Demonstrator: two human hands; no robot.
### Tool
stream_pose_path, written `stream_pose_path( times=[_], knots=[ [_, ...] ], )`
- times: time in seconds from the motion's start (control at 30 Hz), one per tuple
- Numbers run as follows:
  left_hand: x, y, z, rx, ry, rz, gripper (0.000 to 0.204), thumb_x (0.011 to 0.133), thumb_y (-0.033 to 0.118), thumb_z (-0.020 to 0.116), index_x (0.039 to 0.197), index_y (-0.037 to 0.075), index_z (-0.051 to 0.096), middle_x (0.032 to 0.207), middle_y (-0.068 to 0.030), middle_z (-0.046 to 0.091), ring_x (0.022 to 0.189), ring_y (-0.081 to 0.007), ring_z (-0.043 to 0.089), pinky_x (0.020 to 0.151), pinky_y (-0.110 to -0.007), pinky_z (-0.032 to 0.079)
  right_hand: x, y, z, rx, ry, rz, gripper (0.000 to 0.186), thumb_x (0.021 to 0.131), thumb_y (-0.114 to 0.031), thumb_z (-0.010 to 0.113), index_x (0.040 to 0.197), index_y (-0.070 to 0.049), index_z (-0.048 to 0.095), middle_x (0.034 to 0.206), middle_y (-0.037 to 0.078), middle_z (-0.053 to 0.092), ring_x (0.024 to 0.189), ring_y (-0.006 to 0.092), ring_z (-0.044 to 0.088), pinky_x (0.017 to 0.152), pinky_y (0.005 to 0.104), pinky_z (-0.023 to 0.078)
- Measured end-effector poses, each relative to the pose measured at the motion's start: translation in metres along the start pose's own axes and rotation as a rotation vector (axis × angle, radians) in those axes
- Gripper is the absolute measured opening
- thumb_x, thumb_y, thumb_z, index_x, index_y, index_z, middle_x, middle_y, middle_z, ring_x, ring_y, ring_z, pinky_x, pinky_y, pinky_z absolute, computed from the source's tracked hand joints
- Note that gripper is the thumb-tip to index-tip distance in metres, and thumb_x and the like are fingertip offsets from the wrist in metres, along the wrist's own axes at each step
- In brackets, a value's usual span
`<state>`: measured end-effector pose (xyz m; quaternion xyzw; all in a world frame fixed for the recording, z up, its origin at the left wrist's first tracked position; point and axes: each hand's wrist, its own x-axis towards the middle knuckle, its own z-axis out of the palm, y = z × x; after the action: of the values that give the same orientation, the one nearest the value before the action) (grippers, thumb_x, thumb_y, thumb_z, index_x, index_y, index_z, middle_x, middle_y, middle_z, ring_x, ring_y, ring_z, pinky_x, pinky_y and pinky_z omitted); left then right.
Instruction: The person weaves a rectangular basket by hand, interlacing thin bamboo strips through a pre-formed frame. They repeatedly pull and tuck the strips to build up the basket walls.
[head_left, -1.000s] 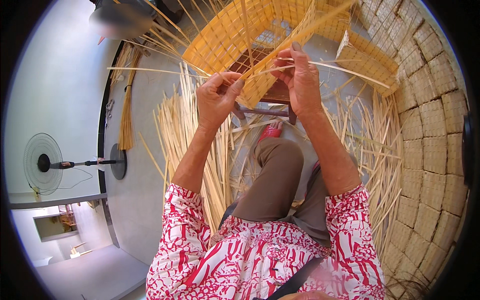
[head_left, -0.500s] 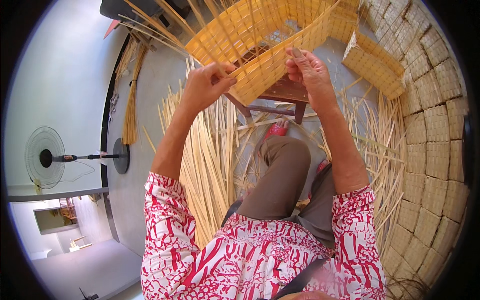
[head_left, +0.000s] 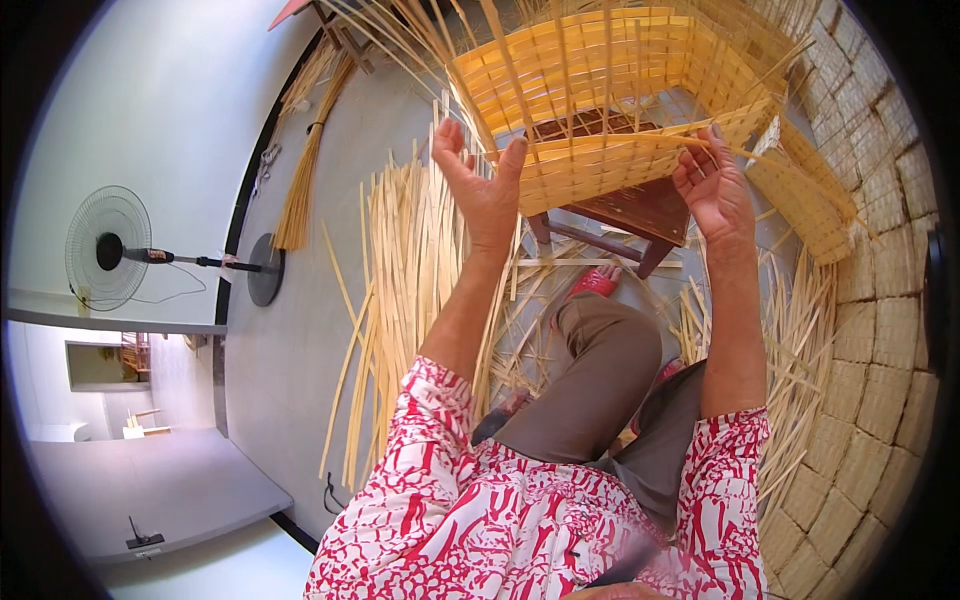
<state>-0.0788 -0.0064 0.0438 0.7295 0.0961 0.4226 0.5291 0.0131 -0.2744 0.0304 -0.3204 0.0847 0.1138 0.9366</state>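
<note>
A yellow woven basket (head_left: 590, 178) with tall upright stakes sits on a low dark-brown wooden stool (head_left: 632, 212). By its near left corner is my left hand (head_left: 483, 195), open, thumb and fingers apart, holding nothing. My right hand (head_left: 718, 190) pinches a flat weaving strip (head_left: 650, 140) between thumb and fingers at the near right part of the rim. That strip runs along the near wall's top edge among the stakes, and a length of it appears to trail off to the right past my hand. The basket's far and right walls stand higher than the near one.
Long pale strips (head_left: 400, 300) lie in a thick pile on the floor left of the stool, with more strips (head_left: 790, 350) at the right. Another woven piece (head_left: 800, 195) rests beyond my right hand. Stacked woven pieces (head_left: 865, 400) line the right side. A standing fan (head_left: 110, 250) is far left.
My left hand has let go at the basket's near left corner and opened. My right hand keeps its pinch, now farther right along the rim. The whole view has shifted.
</note>
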Motion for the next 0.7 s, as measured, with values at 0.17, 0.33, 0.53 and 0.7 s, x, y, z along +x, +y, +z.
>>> stream_pose_path(
  times=[0.17, 0.33, 0.53, 0.7],
  knots=[
    [-0.005, -0.008, 0.027, -0.293, 0.100, -0.012, 0.060, 0.103, 0.028, 0.057, 0.148, -0.001, 0.030, 0.146, -0.0178, 0.041, 0.131, -0.0242, 0.042, 0.113, -0.036, 0.032, 0.002, -0.008, -0.005, 0.047, -0.083, -0.039, 0.015, 0.099, -0.019, 0.068, 0.105, -0.006, 0.066, 0.094, 0.007, 0.069, 0.082, 0.0167, 0.068, 0.073, 0.0332, 0.061],
    [-0.008, -0.002, 0.033, -0.355, 0.131, 0.024, 0.055, 0.101, 0.016, 0.050, 0.150, 0.001, 0.029, 0.143, -0.0152, 0.043, 0.126, -0.0215, 0.046, 0.110, -0.035, 0.035, -0.007, -0.018, 0.001, 0.001, -0.110, -0.093, 0.017, 0.100, -0.019, 0.066, 0.102, -0.002, 0.066, 0.096, 0.011, 0.070, 0.084, 0.0203, 0.070, 0.076, 0.0349, 0.063],
    [-0.011, 0.012, 0.036, -0.351, 0.055, -0.013, 0.060, 0.104, 0.018, 0.046, 0.156, 0.001, 0.020, 0.157, -0.0192, 0.030, 0.142, -0.0249, 0.033, 0.117, -0.038, 0.027, -0.004, -0.021, -0.005, -0.035, -0.076, -0.113, 0.019, 0.100, -0.021, 0.066, 0.100, -0.002, 0.066, 0.089, 0.009, 0.069, 0.079, 0.0189, 0.070, 0.073, 0.0338, 0.063],
    [-0.016, 0.013, 0.006, -0.068, 0.021, 0.018, 0.068, 0.101, 0.028, 0.060, 0.153, 0.001, 0.025, 0.149, -0.0190, 0.037, 0.132, -0.0266, 0.040, 0.111, -0.043, 0.033, -0.003, -0.014, 0.005, -0.027, -0.013, -0.132, 0.018, 0.099, -0.023, 0.068, 0.100, -0.005, 0.066, 0.088, 0.007, 0.068, 0.077, 0.0171, 0.069, 0.068, 0.0314, 0.062]
  ],
)
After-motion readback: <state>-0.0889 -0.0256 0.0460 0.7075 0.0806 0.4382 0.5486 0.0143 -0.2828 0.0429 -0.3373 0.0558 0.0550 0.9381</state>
